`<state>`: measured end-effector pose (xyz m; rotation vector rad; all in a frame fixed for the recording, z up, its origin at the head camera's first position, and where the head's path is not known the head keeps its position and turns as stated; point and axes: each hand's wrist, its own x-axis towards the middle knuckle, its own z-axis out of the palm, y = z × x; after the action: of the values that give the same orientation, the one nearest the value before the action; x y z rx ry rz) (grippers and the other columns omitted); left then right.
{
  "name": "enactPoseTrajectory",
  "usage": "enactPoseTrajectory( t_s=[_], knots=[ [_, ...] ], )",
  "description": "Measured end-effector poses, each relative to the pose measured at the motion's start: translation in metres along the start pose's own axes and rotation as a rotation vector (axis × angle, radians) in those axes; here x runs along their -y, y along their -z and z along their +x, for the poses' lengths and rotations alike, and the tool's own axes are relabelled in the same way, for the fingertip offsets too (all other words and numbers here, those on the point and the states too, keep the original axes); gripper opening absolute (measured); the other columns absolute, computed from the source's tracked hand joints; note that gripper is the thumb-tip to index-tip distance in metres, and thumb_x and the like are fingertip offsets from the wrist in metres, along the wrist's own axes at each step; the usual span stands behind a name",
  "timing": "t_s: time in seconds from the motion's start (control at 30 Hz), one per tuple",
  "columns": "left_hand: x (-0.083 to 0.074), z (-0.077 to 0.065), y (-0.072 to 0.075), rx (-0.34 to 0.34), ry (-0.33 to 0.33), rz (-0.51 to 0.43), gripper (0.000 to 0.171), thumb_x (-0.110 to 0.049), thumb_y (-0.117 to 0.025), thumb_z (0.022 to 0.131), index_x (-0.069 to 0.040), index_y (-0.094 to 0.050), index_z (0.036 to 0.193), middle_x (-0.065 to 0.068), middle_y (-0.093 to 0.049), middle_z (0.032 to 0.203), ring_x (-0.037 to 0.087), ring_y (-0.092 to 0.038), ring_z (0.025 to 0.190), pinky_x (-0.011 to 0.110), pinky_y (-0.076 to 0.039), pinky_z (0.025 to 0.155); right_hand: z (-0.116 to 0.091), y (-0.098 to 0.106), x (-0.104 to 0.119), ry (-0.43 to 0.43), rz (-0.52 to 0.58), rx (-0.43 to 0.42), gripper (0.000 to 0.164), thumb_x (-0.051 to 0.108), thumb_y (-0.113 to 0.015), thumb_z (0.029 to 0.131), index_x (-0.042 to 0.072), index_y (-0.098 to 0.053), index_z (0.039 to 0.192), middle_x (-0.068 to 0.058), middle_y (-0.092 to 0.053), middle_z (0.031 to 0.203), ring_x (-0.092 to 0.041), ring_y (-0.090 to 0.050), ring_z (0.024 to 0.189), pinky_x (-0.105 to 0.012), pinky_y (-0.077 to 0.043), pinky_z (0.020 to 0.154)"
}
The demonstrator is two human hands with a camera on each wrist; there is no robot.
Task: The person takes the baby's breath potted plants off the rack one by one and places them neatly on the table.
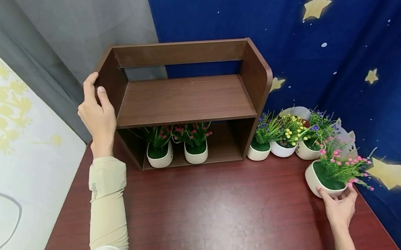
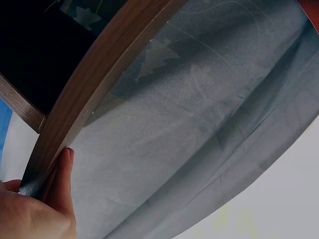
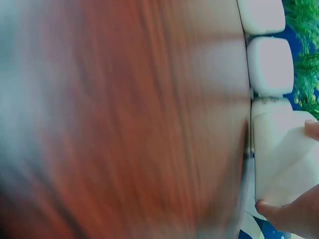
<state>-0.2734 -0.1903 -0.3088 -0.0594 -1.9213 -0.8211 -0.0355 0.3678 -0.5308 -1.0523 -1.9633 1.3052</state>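
A brown wooden two-tier shelf (image 1: 188, 100) stands on the dark red table. My left hand (image 1: 97, 117) grips the front edge of its left side panel (image 2: 75, 94), thumb on one face and fingers on the other in the left wrist view. At the far right, my right hand (image 1: 339, 210) holds a white pot (image 1: 312, 179) of pink flowers (image 1: 348, 164) by its near side. The pot tilts, and its pale wall (image 3: 281, 154) shows between thumb and fingers in the right wrist view. Two potted plants with red-pink flowers, left (image 1: 159, 153) and right (image 1: 196, 151), sit in the lower tier.
Right of the shelf, three white pots stand in a row: one with purple flowers (image 1: 259, 151), one with yellow flowers (image 1: 283, 148), one with blue-violet flowers (image 1: 306, 150). A blue curtain (image 1: 205, 10) with stars hangs behind. A white patterned panel (image 1: 19, 155) borders the table's left.
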Motion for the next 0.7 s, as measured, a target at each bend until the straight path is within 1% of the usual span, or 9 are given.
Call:
enactPoseTrajectory(
  t_s=[0.13,0.23,0.3,0.37,0.47,0.57,0.63,0.7],
  knots=[
    [-0.001,0.0,0.0,-0.002,-0.006,0.003,0.035,-0.024,-0.042,0.096,-0.025,-0.056,0.129,0.01,-0.047,0.06,0.001,-0.016,0.043,0.028,-0.017,0.048,0.009,0.004,-0.003,-0.005,-0.067,-0.003,0.085,0.027,-0.077,0.074,0.013,-0.025,0.141,-0.01,-0.041,0.13,-0.004,-0.045,0.099,-0.017,-0.035,0.087],
    [-0.003,0.0,0.001,-0.003,-0.002,0.001,0.036,-0.027,-0.041,0.096,-0.028,-0.055,0.129,0.01,-0.046,0.06,0.005,-0.017,0.043,0.028,-0.017,0.048,0.014,0.005,-0.004,-0.001,-0.111,-0.003,0.087,0.029,-0.076,0.074,0.011,-0.024,0.141,-0.012,-0.041,0.131,-0.005,-0.043,0.097,-0.02,-0.033,0.086],
    [-0.003,0.0,0.001,-0.001,-0.009,0.006,0.036,-0.026,-0.04,0.097,-0.027,-0.055,0.129,0.01,-0.046,0.06,0.009,-0.02,0.043,0.028,-0.018,0.048,0.016,0.006,-0.004,0.003,-0.129,0.0,0.088,0.03,-0.076,0.074,0.01,-0.023,0.141,-0.013,-0.041,0.131,-0.006,-0.043,0.096,-0.021,-0.032,0.085],
    [-0.003,0.0,0.001,0.002,-0.011,0.008,0.036,-0.026,-0.04,0.097,-0.027,-0.055,0.13,0.011,-0.045,0.06,0.013,-0.022,0.043,0.029,-0.018,0.048,0.018,0.006,-0.004,0.003,-0.135,0.002,0.088,0.031,-0.076,0.074,0.009,-0.024,0.141,-0.01,-0.042,0.127,-0.006,-0.042,0.094,-0.02,-0.032,0.083],
    [-0.003,0.0,0.001,0.004,-0.013,0.014,0.036,-0.026,-0.039,0.097,-0.026,-0.055,0.13,0.012,-0.046,0.061,0.019,-0.023,0.043,0.029,-0.019,0.048,0.02,0.006,-0.004,-0.008,-0.125,0.013,0.086,0.031,-0.077,0.074,0.009,-0.025,0.139,0.001,-0.042,0.117,-0.001,-0.042,0.088,-0.018,-0.032,0.079],
    [-0.004,0.0,0.001,0.007,0.006,0.013,0.036,-0.027,-0.039,0.097,-0.029,-0.055,0.129,0.012,-0.048,0.063,0.018,-0.023,0.043,0.029,-0.018,0.048,0.023,0.007,-0.005,-0.018,-0.118,0.027,0.084,0.031,-0.076,0.074,0.009,-0.026,0.138,0.009,-0.038,0.107,0.001,-0.04,0.085,-0.017,-0.031,0.077],
    [-0.005,0.0,0.002,0.009,0.012,0.014,0.036,-0.027,-0.04,0.097,-0.029,-0.055,0.129,0.012,-0.049,0.063,0.014,-0.021,0.043,0.029,-0.018,0.049,0.025,0.008,-0.006,-0.024,-0.112,0.042,0.083,0.031,-0.076,0.075,0.009,-0.025,0.138,0.01,-0.037,0.106,0.002,-0.04,0.085,-0.016,-0.03,0.076],
    [-0.005,0.0,0.002,0.007,0.011,0.016,0.036,-0.027,-0.04,0.096,-0.029,-0.055,0.129,0.011,-0.049,0.063,0.01,-0.02,0.042,0.029,-0.018,0.048,0.028,0.008,-0.007,-0.023,-0.107,0.063,0.082,0.029,-0.075,0.076,0.008,-0.023,0.137,0.008,-0.036,0.106,0.001,-0.04,0.086,-0.014,-0.03,0.075]
  ],
)
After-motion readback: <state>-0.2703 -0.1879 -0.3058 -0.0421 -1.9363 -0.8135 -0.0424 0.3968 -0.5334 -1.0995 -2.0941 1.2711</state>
